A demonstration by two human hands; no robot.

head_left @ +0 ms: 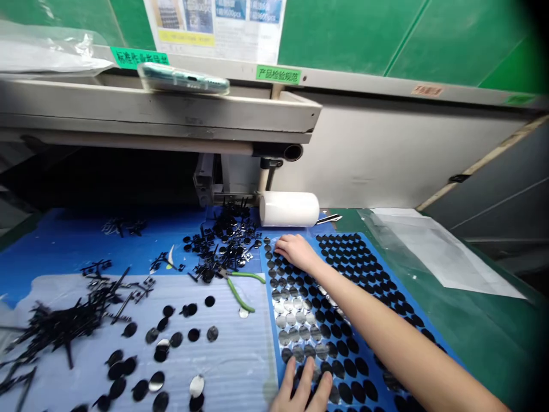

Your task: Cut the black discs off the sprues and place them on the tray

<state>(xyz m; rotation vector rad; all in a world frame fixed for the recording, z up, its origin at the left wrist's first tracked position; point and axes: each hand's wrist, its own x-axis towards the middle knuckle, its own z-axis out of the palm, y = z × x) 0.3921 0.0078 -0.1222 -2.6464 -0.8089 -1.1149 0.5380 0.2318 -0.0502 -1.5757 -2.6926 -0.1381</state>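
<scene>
A blue sheet (271, 286) bears rows of small round black discs (295, 303), some shining silver in the light. My right hand (295, 252) is at the far end of this sheet, its fingers curled down and close together; whatever they hold, if anything, is hidden. At the near edge, my left hand (302, 389) rests its spread fingertips among the discs. To the left, loose black discs (163, 349) are scattered over a pale film (240, 355). Green-handled nippers (238, 289) lie with their handles apart beside the sheet.
A white roll (289, 209) lies behind the sheet, with a pointed tool (329, 219) next to it. Black plastic scraps (64, 320) are heaped at left, with more pieces (229, 240) in the middle. A phone (184, 79) sits on the overhead shelf (171, 114). Clear film (446, 257) lies right.
</scene>
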